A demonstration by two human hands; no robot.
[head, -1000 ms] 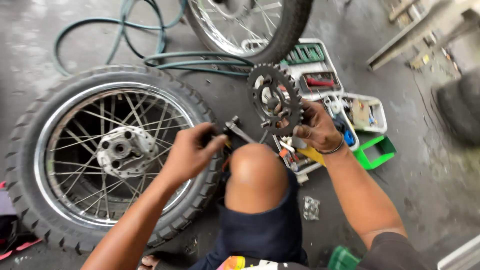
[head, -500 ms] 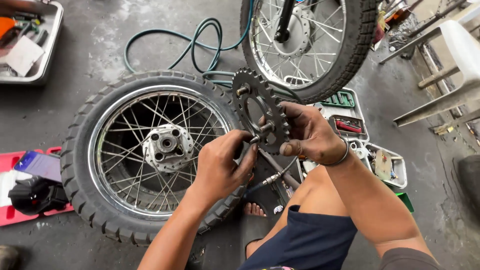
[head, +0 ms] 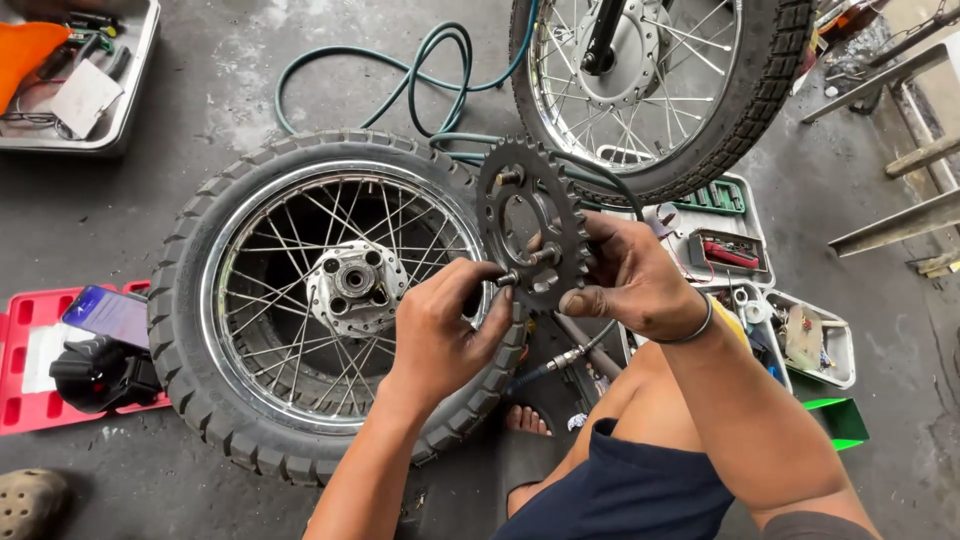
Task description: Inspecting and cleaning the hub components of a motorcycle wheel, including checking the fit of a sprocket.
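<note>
Right hand (head: 630, 285) grips the sprocket (head: 530, 225) upright, while the left hand (head: 440, 330) pinches a bolt (head: 507, 279) pointing sideways into its face.

A stained grey concrete floor (head: 200, 90) carries a spoked wheel (head: 330, 300) lying flat, a coiled green hose (head: 440, 60), a red tray (head: 30, 360) at left, a metal tray (head: 120, 120) and open tool cases (head: 745, 225).

Dark grey sprocket (head: 533, 232); black tyre (head: 200, 240), chrome rim; green hose (head: 420, 70); red tray (head: 25, 375).
</note>
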